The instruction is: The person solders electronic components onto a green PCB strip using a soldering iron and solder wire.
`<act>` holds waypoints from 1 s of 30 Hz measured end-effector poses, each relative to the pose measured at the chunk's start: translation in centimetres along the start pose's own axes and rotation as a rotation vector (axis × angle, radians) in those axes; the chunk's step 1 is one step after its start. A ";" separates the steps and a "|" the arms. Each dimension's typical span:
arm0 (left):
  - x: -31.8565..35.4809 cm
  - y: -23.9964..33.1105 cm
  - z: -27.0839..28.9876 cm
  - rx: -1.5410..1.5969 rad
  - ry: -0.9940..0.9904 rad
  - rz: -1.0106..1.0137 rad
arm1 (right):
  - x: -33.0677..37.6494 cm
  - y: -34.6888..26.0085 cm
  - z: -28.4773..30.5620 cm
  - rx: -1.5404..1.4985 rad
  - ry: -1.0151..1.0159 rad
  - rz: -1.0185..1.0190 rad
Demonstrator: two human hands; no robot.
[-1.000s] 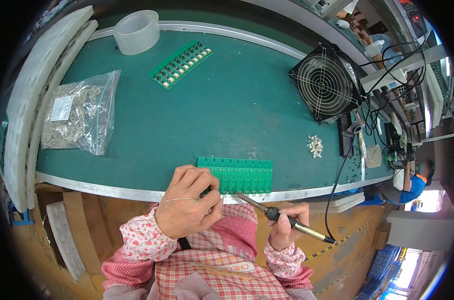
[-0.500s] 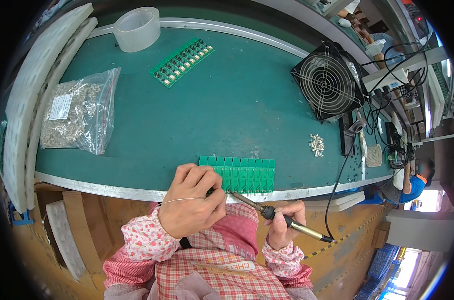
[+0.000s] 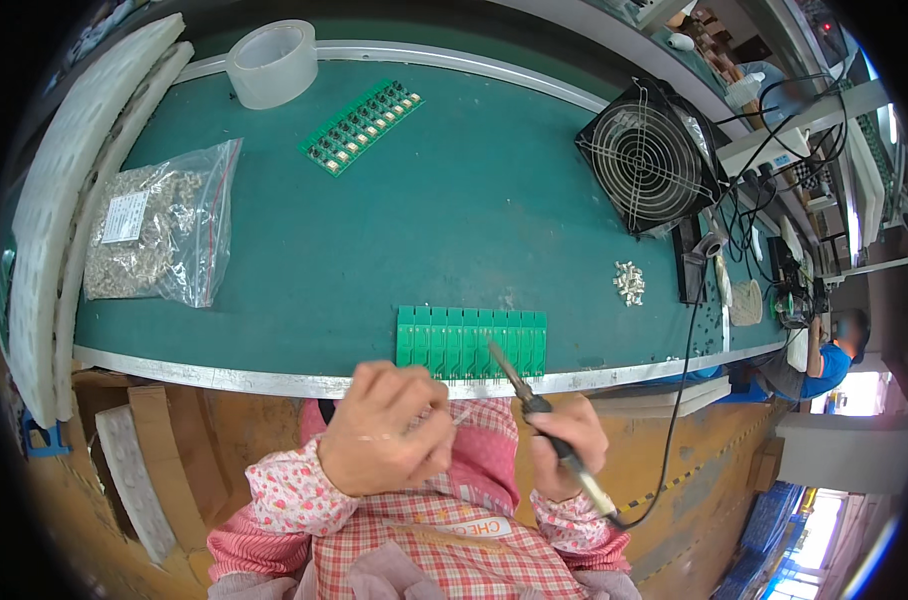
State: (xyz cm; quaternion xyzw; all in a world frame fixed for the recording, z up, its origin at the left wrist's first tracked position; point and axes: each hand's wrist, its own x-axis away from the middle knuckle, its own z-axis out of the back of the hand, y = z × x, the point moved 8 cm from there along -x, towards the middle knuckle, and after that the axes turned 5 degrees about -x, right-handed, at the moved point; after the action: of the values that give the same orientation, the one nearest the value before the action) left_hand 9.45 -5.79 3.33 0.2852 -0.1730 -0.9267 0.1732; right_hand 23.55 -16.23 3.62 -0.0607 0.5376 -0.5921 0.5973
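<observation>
My right hand [image 3: 574, 440] is wrapped round a soldering iron [image 3: 512, 375], blurred by motion. Its tip points up and left, over the right half of a green circuit board panel [image 3: 454, 340] lying at the table's front edge; I cannot tell whether it touches. My left hand [image 3: 384, 425] is closed, fingers curled, just below the panel's left end and apart from it. A thin pale streak shows by its fingertips, too blurred to name. Farther back lies a second green board panel [image 3: 364, 128] with rows of black and white parts on it.
A bag of small parts [image 3: 159, 225] lies left, beside white foam slabs [image 3: 84, 200]. A tape roll [image 3: 271, 65] stands at the back. Right are a black fan [image 3: 642, 155], a heap of small white parts [image 3: 629, 284] and the iron's cord [image 3: 682, 390]. A person [image 3: 824, 370] sits far right.
The soldering iron's tip has swung up from the panel's lower edge to over its face. My left hand has come down off the panel, still closed.
</observation>
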 end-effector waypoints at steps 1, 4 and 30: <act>0.4 0.9 -0.4 0.009 0.002 -0.051 | -0.2 -0.3 -1.0 0.122 -0.100 -0.081; 0.8 2.3 -0.3 0.009 0.002 -0.106 | -1.0 -1.9 -3.3 0.284 -0.387 0.104; 1.0 -3.4 1.4 0.196 0.116 0.150 | 2.5 3.3 -0.6 -0.304 0.163 -0.429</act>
State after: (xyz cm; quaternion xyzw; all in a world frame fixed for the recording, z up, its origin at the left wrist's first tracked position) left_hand 7.09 -2.92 2.50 0.3400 -0.2731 -0.8718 0.2233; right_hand 24.51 -16.81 -0.36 -0.2144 0.6413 -0.6206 0.3969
